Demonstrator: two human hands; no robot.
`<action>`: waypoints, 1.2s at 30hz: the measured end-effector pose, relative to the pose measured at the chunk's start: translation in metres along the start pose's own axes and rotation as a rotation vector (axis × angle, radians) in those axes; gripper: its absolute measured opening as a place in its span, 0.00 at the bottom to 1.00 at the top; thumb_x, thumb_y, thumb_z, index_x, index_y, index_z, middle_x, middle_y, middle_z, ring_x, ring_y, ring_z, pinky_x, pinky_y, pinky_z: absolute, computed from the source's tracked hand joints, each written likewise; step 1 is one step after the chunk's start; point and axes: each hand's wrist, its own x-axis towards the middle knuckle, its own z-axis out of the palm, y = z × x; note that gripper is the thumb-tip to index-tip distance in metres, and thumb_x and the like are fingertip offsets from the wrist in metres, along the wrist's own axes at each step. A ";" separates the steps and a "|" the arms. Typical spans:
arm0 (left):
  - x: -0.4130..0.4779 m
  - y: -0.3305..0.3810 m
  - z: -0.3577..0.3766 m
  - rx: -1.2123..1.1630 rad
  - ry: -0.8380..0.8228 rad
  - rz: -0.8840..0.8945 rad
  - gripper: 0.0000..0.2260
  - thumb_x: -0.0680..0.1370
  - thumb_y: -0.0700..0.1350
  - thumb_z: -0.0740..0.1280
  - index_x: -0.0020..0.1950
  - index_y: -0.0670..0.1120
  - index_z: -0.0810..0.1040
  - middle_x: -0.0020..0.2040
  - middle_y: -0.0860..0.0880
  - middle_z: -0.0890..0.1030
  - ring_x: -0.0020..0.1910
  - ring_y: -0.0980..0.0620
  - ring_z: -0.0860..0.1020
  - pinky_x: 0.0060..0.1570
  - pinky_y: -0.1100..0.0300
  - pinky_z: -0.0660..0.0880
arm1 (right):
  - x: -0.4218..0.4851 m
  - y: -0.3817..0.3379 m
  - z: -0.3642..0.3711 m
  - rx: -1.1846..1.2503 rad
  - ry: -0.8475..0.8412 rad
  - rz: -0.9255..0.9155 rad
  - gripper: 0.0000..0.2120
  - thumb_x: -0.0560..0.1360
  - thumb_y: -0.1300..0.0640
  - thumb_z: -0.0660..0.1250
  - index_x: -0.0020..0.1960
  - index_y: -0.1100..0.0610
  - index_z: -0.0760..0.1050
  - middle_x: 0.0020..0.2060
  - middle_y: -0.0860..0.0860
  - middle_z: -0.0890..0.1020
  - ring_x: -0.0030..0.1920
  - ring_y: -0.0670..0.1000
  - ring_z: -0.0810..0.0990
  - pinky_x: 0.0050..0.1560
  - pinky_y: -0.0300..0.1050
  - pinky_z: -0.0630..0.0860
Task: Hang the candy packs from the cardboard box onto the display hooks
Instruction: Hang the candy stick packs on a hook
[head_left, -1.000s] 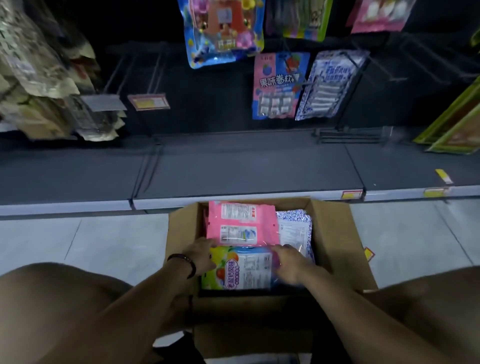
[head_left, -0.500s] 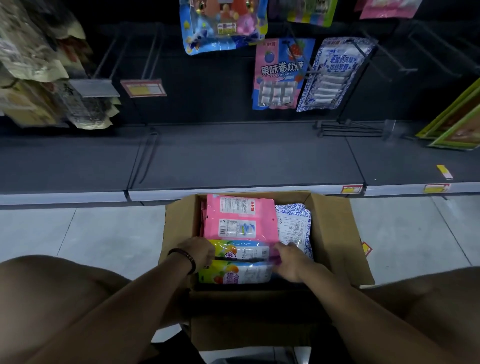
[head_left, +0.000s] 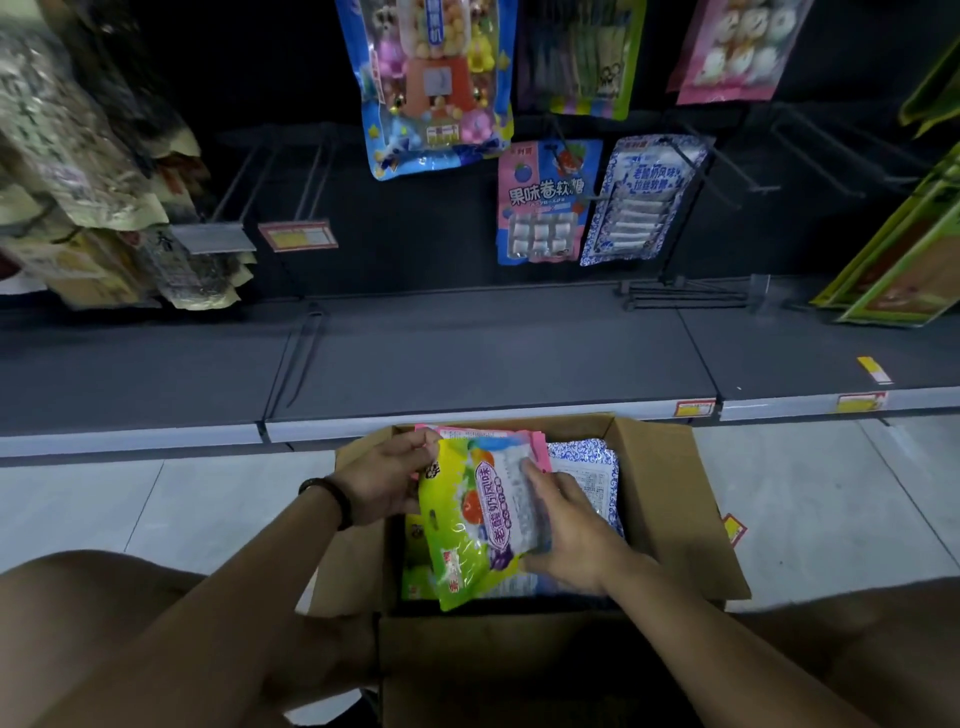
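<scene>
Here, a green candy pack (head_left: 467, 530) was held above the cardboard box (head_left: 670, 499), left hand (head_left: 387, 480) pinching its top corner, right hand (head_left: 566, 530) gripping its right edge.

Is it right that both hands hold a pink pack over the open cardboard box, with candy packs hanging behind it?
Wrong on colour. The head view shows the left hand and right hand holding a yellow-green pack, not a pink one; the pink packs lie under it in the cardboard box. Hanging candy packs are indeed behind it.
</scene>
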 end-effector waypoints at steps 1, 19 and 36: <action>-0.002 0.005 0.004 -0.050 -0.016 0.024 0.07 0.87 0.47 0.62 0.55 0.49 0.80 0.54 0.42 0.84 0.54 0.43 0.84 0.48 0.47 0.85 | -0.004 -0.005 -0.004 -0.014 0.009 -0.054 0.67 0.63 0.40 0.83 0.83 0.32 0.36 0.79 0.41 0.54 0.80 0.49 0.60 0.80 0.56 0.65; -0.001 0.117 0.049 0.215 0.325 0.477 0.18 0.78 0.58 0.73 0.63 0.51 0.77 0.64 0.49 0.84 0.61 0.48 0.85 0.59 0.41 0.82 | -0.010 -0.067 -0.140 0.632 0.408 -0.181 0.09 0.85 0.47 0.65 0.63 0.48 0.77 0.54 0.42 0.87 0.56 0.42 0.86 0.57 0.44 0.81; 0.022 0.354 0.149 0.250 0.404 0.949 0.09 0.85 0.41 0.65 0.63 0.52 0.80 0.60 0.51 0.87 0.60 0.50 0.86 0.61 0.44 0.82 | 0.015 -0.113 -0.343 0.676 0.731 -0.460 0.43 0.77 0.52 0.78 0.78 0.23 0.57 0.74 0.42 0.76 0.69 0.47 0.79 0.70 0.57 0.78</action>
